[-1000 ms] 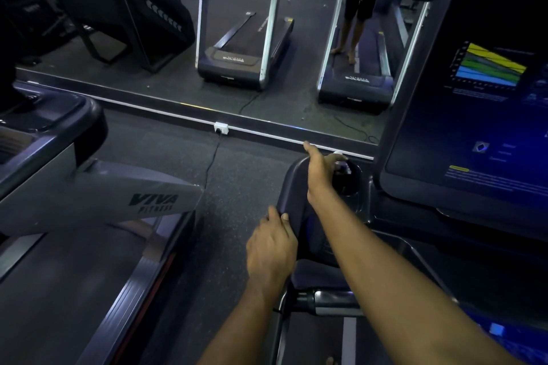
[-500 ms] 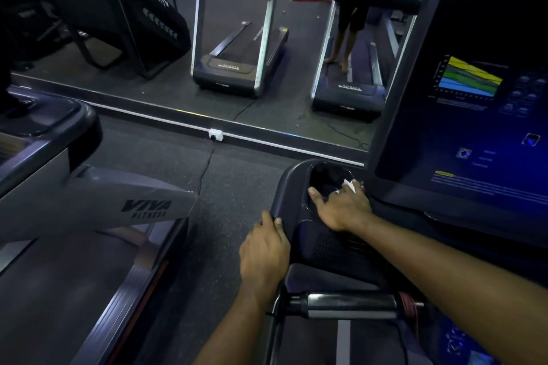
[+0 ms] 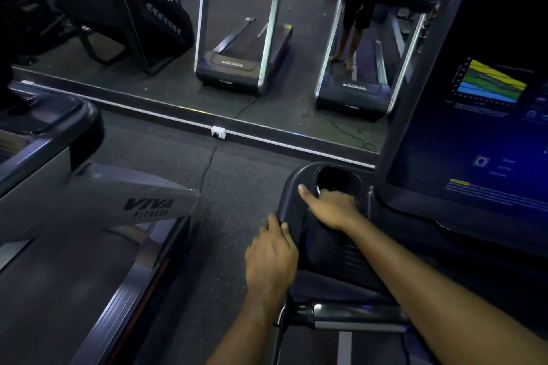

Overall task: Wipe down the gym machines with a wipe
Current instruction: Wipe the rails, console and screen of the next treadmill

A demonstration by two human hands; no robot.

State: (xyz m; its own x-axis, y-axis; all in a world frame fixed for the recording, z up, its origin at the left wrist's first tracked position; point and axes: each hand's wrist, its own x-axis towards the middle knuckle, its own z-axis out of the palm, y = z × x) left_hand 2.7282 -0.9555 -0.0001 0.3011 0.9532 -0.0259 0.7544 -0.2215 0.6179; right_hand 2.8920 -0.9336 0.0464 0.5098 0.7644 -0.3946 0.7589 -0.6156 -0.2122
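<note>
right hand (image 3: 333, 207) clutches a wipe (image 3: 318, 189) in the cup holder (image 3: 341, 176), left hand (image 3: 271, 261) grips the console (image 3: 326, 249).

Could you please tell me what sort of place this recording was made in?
Most likely a gym. The person stands at a treadmill console with a lit screen, the machine alongside is marked VIVA FITNESS, and a wall mirror ahead reflects two more treadmills.

"VIVA FITNESS" stands in dark letters on the grey side arm (image 3: 118, 204) of the neighbouring treadmill; the text on the console screen (image 3: 474, 133) is too blurred to read.
</note>
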